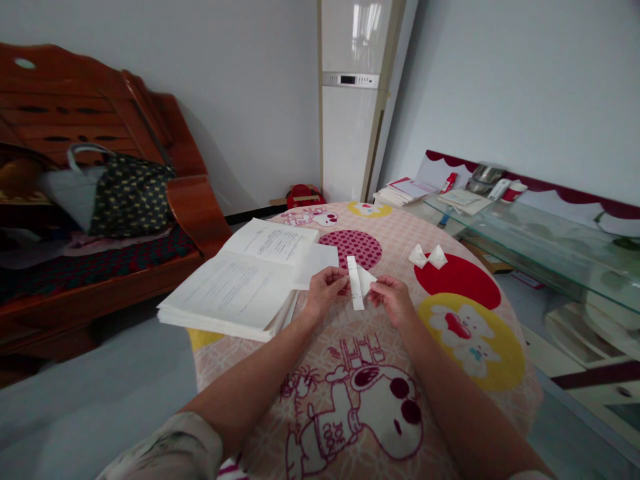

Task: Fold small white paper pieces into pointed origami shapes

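Over the middle of the table, a partly folded piece of white paper (pixel 357 283) is held between my two hands. It has a long narrow strip and a triangular flap on its right side. My left hand (pixel 327 288) pinches the strip's left edge. The flap's right corner is gripped between the thumb and fingers of my right hand (pixel 393 298). Two small folded paper pieces (pixel 428 257) lie side by side farther right. To the left rests a thick open stack of printed pages (pixel 235 283), with a loose white sheet (pixel 316 265) at its right edge.
A patterned cloth covers the round table (pixel 320 340). On the left stands a wooden bench (pixel 200 200) bearing a dark patterned bag (pixel 133 193). A glass shelf (pixel 540 233) with papers and a red-capped bottle (pixel 449 182) is close on the right. Behind is a tall white air conditioner (pixel 350 133).
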A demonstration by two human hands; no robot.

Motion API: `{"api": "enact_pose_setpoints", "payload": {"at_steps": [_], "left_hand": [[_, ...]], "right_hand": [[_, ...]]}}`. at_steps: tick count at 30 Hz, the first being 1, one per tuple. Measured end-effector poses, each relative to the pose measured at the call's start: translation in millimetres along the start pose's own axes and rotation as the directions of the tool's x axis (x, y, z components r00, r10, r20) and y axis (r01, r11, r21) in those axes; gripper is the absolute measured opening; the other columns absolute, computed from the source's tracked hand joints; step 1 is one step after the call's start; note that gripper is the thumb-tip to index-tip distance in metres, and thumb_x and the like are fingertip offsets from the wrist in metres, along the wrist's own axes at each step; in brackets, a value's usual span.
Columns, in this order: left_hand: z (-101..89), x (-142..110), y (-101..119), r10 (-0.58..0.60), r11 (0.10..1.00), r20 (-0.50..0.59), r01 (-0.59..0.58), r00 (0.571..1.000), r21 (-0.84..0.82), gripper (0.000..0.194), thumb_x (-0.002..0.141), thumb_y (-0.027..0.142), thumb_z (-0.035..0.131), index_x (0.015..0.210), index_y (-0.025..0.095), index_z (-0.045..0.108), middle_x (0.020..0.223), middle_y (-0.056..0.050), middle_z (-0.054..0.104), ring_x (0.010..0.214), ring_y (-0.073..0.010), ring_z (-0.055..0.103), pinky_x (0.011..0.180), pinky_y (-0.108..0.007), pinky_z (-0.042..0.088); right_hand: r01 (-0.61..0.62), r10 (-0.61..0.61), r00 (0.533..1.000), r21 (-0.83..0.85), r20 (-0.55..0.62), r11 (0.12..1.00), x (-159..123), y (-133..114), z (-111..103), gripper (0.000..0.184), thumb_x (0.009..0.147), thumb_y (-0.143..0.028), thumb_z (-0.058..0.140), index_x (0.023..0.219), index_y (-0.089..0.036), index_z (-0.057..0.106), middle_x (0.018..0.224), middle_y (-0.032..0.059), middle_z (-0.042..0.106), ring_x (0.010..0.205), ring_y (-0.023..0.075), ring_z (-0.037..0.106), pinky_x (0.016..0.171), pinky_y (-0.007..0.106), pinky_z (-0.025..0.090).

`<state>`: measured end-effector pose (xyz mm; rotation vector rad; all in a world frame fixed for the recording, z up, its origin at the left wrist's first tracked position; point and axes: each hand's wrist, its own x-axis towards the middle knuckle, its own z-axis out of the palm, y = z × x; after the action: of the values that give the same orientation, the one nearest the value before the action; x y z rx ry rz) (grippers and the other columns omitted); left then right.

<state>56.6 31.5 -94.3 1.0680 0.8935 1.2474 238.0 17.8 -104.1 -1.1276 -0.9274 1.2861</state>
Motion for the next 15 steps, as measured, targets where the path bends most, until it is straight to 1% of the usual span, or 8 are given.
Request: {"api": "enact_pose_setpoints", "payload": {"at_steps": [6,10,15], "left_hand": [[-1.4,1,2,0.018,1.0,0.025,-0.018,1.0,0.005,0.03,0.07,0.035,0.08,0.088,0.014,0.068,0.076,-0.001,0.068,0.067,-0.0113,0.062,0.068,-0.025,0.051],[-2.1,3,1,0.027,0.999,0.073,-0.026,0.997,-0.021,0.033,0.071,0.039,0.082,0.084,0.014,0.065,0.073,0.0,0.065,0.065,-0.0108,0.06,0.067,-0.024,0.05],[-1.9,3,-1,0.021,0.997,0.114,-0.012,0.993,-0.079,0.039,0.07,0.043,0.085,0.086,0.015,0.063,0.074,0.0,0.066,0.064,-0.0119,0.062,0.068,-0.027,0.051]], "right_hand": [[0.064,-0.065,0.997,-0.015,-0.052,0.998,-4,-3,7,0.026,0.058,-0.035,0.081,0.066,-0.018,0.062,0.053,0.0009,0.067,0.045,0.0124,0.057,0.042,0.022,0.042],[0.086,-0.086,0.994,-0.007,-0.074,0.996,-6,-5,11,0.026,0.058,-0.034,0.08,0.065,-0.018,0.062,0.052,0.0013,0.067,0.041,0.012,0.055,0.041,0.023,0.043],[0.117,-0.118,0.988,-0.016,-0.102,0.993,-8,-5,13,0.025,0.058,-0.033,0.08,0.063,-0.018,0.062,0.05,0.001,0.066,0.041,0.0121,0.055,0.04,0.023,0.043]]}}
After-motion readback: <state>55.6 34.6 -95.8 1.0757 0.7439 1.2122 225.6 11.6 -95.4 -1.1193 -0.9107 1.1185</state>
